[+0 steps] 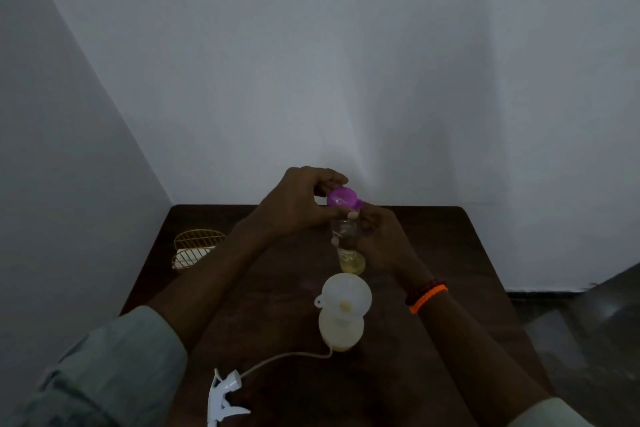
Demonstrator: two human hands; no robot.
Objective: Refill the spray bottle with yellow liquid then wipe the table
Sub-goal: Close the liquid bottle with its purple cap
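Note:
A clear bottle [350, 253] with a little yellow liquid at its bottom stands on the dark wooden table [277, 288]. My right hand [381, 239] grips its body. My left hand [298, 204] pinches its purple flip cap [341, 198] at the top. Nearer to me stands the translucent spray bottle [341, 329], holding yellow liquid, with a white funnel [346, 295] in its neck. Its white trigger head [221, 399] lies on the table at the front left, the dip tube [284, 357] curving to the bottle's base.
A gold wire basket [197, 246] holding a pale cloth or sponge sits at the table's left back. White walls meet in a corner behind the table. Grey floor shows at the right.

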